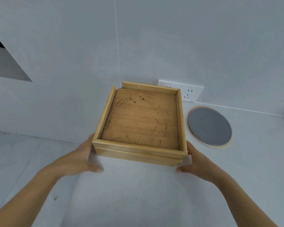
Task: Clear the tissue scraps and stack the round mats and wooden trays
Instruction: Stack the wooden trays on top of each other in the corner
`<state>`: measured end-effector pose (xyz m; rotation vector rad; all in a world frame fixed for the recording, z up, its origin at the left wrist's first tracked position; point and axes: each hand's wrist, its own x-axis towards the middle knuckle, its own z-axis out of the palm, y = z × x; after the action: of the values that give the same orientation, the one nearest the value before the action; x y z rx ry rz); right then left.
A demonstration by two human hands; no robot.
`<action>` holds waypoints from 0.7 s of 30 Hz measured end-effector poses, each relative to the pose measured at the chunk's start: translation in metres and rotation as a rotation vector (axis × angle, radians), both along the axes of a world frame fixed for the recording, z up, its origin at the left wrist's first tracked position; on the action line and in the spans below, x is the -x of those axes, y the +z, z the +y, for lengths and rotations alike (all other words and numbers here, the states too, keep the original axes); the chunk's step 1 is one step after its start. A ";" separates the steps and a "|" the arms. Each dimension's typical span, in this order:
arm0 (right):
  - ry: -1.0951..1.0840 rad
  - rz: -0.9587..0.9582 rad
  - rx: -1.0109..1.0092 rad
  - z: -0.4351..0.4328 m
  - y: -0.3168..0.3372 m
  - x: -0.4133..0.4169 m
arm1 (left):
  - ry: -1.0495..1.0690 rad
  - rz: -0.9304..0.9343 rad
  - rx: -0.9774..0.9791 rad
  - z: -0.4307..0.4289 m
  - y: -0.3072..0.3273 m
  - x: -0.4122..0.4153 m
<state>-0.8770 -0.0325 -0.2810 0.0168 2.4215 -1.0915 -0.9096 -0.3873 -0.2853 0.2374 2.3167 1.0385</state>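
Two wooden trays sit stacked on the white counter, the top tray nested over the lower tray, of which only the front edge shows. The top tray's floor is scratched and holds nothing. My left hand presses against the stack's front left corner, and my right hand against its front right corner, fingers curled around the sides. To the right lies a stack of round mats, a grey one on top of cream and pinkish ones. No tissue scraps are in view.
A white wall rises right behind the trays, with a double power socket just above the counter. The counter's left edge drops to a lower surface on the left.
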 end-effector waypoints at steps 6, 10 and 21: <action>-0.008 0.159 -0.179 -0.025 0.007 -0.008 | 0.277 0.304 0.096 0.031 -0.009 -0.012; 0.041 0.169 -0.188 -0.022 0.005 -0.005 | 0.282 0.288 0.061 0.026 -0.017 -0.005; -0.038 0.230 -0.140 -0.018 0.002 0.028 | 0.324 0.198 0.050 0.031 -0.025 0.037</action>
<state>-0.9054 -0.0501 -0.2794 -0.0176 2.7099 -0.9856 -0.9469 -0.3559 -0.3105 -0.0615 2.6167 1.1527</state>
